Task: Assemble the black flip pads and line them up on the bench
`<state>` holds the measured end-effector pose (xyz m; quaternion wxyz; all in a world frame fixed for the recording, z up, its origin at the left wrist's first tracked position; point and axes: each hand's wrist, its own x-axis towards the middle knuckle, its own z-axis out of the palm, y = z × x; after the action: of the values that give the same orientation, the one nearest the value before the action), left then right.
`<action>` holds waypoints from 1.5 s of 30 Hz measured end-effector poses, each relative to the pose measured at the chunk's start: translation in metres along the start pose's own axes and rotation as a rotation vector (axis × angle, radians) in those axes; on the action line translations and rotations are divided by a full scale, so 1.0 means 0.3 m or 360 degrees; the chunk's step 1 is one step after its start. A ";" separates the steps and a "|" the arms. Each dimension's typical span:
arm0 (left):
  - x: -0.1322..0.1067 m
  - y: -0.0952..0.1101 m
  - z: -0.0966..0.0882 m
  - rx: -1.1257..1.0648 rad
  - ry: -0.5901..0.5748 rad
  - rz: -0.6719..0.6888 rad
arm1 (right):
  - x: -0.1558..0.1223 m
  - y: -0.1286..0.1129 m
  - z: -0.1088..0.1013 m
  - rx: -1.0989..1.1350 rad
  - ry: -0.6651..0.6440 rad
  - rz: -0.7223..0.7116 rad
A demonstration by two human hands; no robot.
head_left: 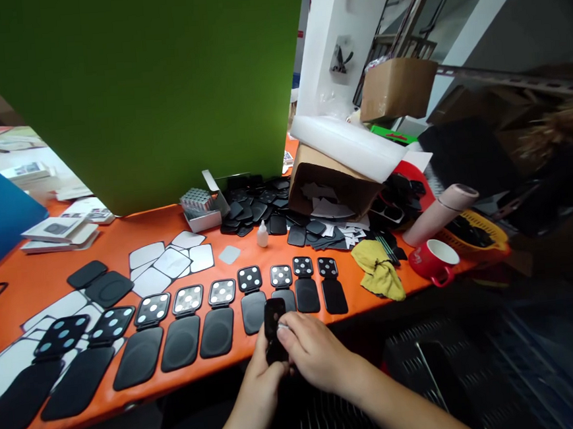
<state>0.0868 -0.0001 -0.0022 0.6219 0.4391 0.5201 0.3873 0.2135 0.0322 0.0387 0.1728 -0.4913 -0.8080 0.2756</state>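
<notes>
One black hinged pad [274,331], near edge of the orange table [34,280]: your left hand [263,388] grips its lower half, your right hand [314,351] pinches its upper flap. Likely light, stiff, smooth; hold it by the edges. Nine like pieces [215,312] lie in a row beyond.

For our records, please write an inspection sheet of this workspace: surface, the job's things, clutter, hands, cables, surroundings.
Surface: orange table, crowded, front edge partly bare.
Job's things: black part held upright in both hands; row of black pads with dotted squares along the front edge.
Clutter: pile of black parts, white squares, small bottle, yellow cloth, red cup, open carton, roll, yellow basket.
Hands: left hand grips the part from below; right hand touches its side with the fingertips.
Cables: nothing seen.
Surroundings: green board behind the table, cardboard box on a shelf, booklets at left.
</notes>
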 end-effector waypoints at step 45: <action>-0.043 -0.059 -0.017 0.1023 -0.0012 0.0432 | -0.014 -0.001 0.004 0.0019 0.0101 0.0236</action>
<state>0.0802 -0.0170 -0.0153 0.3964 0.6790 0.5501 0.2813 0.2145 0.0280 0.0380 0.1803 -0.5574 -0.7617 0.2767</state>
